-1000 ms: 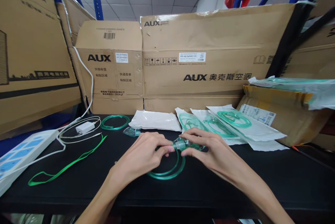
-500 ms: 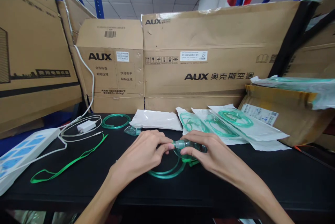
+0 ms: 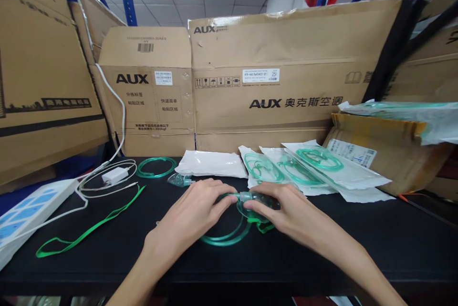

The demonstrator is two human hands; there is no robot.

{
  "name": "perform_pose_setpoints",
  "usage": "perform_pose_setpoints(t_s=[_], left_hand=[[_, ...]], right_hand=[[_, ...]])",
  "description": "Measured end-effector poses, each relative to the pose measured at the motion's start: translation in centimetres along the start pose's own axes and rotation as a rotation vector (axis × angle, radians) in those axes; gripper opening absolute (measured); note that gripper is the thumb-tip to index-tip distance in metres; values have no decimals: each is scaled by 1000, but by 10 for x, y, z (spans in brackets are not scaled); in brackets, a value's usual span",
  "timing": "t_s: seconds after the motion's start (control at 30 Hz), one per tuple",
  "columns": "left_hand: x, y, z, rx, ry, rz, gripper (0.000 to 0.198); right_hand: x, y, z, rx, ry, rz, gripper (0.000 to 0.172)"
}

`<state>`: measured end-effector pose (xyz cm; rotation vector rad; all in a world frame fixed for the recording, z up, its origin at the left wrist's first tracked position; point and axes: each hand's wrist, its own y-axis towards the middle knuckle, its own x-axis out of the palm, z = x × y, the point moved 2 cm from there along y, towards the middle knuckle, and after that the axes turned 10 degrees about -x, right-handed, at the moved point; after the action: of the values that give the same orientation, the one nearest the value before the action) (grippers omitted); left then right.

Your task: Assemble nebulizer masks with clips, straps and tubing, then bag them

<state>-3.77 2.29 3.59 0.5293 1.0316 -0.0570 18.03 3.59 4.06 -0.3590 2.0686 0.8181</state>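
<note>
My left hand (image 3: 203, 206) is closed on the end of a green plastic tube (image 3: 229, 240), pinched between thumb and fingers. The rest of that tube loops on the black table below my hands. My right hand (image 3: 281, 203) is closed around a clear green oxygen mask (image 3: 255, 210), with its pale connector (image 3: 245, 196) pointing left. Tube end and connector meet between my hands; how far one sits in the other I cannot tell. A bright green strap hangs under the mask. Behind my left hand lies another clear mask (image 3: 179, 180).
A coiled green tube (image 3: 156, 168) and a loose green strap (image 3: 96, 222) lie on the left, near a white power strip (image 3: 36, 206) and cables. White packets (image 3: 315, 165) with green tubing lie at the right, a plain white packet (image 3: 211, 163) behind. Cardboard boxes (image 3: 286, 77) wall the back.
The camera view has shifted slightly. My hands stay together at the mask connector, and my left fingers have moved only a little along the tube.
</note>
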Motion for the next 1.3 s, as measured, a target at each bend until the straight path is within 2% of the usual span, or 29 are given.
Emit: perform_pose_setpoints(t_s=[0.1, 0.27, 0.4, 0.6, 1.3], left_hand=[[0, 0, 2, 25, 20, 19, 21], [-2, 3, 5, 158, 68, 96, 16], [-3, 3, 6, 200, 81, 142, 15], [-5, 2, 9, 209, 44, 160, 14], [-14, -1, 14, 199, -71, 175, 16]], right_hand=[[0, 1, -2, 13, 6, -22, 47], [-4, 2, -7, 16, 29, 6, 43], [-6, 3, -16, -7, 46, 26, 41], [-9, 4, -25, -27, 32, 42, 37], [-7, -1, -26, -80, -49, 71, 33]])
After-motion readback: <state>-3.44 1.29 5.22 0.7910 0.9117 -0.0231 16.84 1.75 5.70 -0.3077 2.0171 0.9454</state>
